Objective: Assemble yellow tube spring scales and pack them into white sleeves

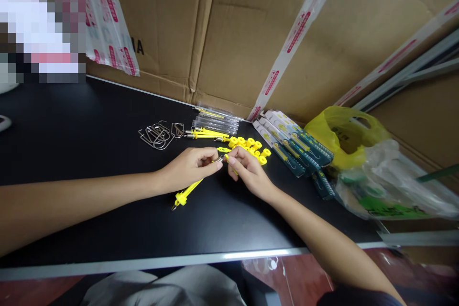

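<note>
My left hand [201, 165] is closed in a pinch on a yellow spring-scale rod [191, 188]. The rod slants out below the hand to a wider yellow end with a small metal hook [174, 207]. A bit of shiny metal shows at the left fingertips. Close beside it, my right hand [247, 169] pinches a small yellow part [226, 157], mostly hidden by the fingers. Just beyond both hands lie several yellow knob-like caps [251, 143] and more yellow rods with metal ends [208, 133].
Bent wire hooks [157, 135] lie at the back left, near clear plastic tubes [217, 120]. Boxes picturing spring scales [292, 141] are stacked at right, with yellow [324, 129] and clear plastic bags [390, 177] beyond. Large cardboard [229, 33] walls the black table's [107, 229] far edge.
</note>
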A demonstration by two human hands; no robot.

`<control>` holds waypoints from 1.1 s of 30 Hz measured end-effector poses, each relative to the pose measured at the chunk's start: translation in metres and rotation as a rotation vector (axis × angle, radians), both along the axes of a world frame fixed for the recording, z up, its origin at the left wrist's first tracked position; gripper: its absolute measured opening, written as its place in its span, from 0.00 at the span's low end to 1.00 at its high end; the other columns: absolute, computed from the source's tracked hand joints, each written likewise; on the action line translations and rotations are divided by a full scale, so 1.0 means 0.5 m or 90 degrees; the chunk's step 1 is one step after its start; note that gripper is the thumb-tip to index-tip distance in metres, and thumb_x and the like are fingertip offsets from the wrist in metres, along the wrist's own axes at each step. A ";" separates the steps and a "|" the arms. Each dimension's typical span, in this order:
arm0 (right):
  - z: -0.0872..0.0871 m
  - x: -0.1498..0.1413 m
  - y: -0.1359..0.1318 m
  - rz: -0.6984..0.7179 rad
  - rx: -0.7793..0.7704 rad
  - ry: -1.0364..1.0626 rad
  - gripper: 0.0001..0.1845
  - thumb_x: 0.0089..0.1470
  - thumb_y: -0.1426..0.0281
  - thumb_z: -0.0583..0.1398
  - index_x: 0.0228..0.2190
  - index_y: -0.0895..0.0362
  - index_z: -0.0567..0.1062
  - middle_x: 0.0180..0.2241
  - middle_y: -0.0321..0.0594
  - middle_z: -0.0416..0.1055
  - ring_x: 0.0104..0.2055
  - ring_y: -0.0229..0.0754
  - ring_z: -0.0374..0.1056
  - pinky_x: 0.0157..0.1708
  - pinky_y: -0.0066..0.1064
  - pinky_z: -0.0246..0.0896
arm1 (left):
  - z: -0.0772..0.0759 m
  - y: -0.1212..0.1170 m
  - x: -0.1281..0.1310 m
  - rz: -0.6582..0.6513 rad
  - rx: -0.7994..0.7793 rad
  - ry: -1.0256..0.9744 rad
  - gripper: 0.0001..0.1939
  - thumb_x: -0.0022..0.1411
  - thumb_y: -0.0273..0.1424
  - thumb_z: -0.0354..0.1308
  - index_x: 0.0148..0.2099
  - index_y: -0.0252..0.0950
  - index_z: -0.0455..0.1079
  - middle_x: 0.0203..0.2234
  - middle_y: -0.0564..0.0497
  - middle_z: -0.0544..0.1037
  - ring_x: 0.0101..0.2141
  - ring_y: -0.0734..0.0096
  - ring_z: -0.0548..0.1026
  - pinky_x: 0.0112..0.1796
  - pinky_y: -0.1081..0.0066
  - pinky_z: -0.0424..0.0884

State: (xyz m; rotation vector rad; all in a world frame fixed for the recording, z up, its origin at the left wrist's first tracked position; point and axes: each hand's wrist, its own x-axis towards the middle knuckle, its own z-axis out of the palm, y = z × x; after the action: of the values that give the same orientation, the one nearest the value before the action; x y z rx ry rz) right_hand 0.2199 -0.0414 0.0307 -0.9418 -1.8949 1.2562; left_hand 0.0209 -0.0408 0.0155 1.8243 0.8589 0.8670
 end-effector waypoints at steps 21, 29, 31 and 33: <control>0.008 -0.001 -0.005 0.005 -0.048 0.009 0.15 0.61 0.57 0.56 0.31 0.56 0.63 0.16 0.26 0.61 0.17 0.30 0.52 0.19 0.25 0.45 | -0.005 0.001 0.001 0.032 0.023 0.014 0.12 0.63 0.35 0.52 0.29 0.36 0.57 0.21 0.60 0.57 0.24 0.78 0.56 0.26 0.75 0.54; 0.012 -0.001 -0.005 -0.004 -0.047 0.002 0.15 0.59 0.58 0.58 0.30 0.56 0.64 0.15 0.25 0.58 0.17 0.29 0.51 0.19 0.24 0.44 | -0.002 -0.004 -0.001 0.038 0.051 0.045 0.13 0.64 0.35 0.51 0.28 0.37 0.56 0.21 0.60 0.56 0.24 0.78 0.56 0.26 0.74 0.53; 0.012 -0.001 -0.005 -0.002 -0.058 -0.002 0.15 0.59 0.58 0.58 0.30 0.56 0.64 0.15 0.25 0.58 0.16 0.29 0.51 0.18 0.23 0.43 | -0.002 -0.005 -0.001 0.041 0.057 0.049 0.13 0.64 0.35 0.51 0.28 0.37 0.56 0.21 0.60 0.56 0.24 0.78 0.56 0.26 0.74 0.53; 0.013 -0.001 -0.005 0.004 -0.074 -0.004 0.16 0.59 0.57 0.58 0.30 0.56 0.63 0.15 0.25 0.58 0.16 0.28 0.50 0.17 0.23 0.42 | -0.002 -0.005 -0.001 0.044 0.062 0.054 0.13 0.64 0.35 0.51 0.28 0.37 0.55 0.21 0.60 0.56 0.24 0.78 0.56 0.26 0.74 0.53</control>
State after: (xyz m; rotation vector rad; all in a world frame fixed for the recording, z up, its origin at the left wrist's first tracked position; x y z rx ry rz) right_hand 0.2196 -0.0437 0.0372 -1.0008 -1.8469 1.3821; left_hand 0.0206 -0.0432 0.0143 1.9371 0.9524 0.8946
